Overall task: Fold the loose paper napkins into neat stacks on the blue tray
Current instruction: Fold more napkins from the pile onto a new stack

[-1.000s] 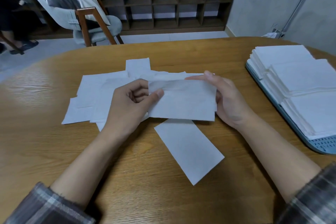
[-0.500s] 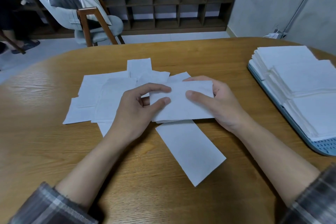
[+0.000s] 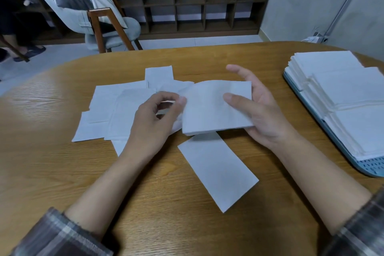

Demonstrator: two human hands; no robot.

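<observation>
Table (image 3: 52,172) holds loose napkins (image 3: 116,110), blue tray (image 3: 372,167); folded napkin (image 3: 207,108) held above; shelving (image 3: 191,2) behind.

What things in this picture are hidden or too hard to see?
Head view only:
- blue tray: cut off by the right edge, mostly covered by napkin stacks.
- loose napkins: partly hidden under the left hand.
- Whether the left hand pinches the folded napkin: its curled fingers hide that.
- Sheets per stack: too fine to count.
</observation>
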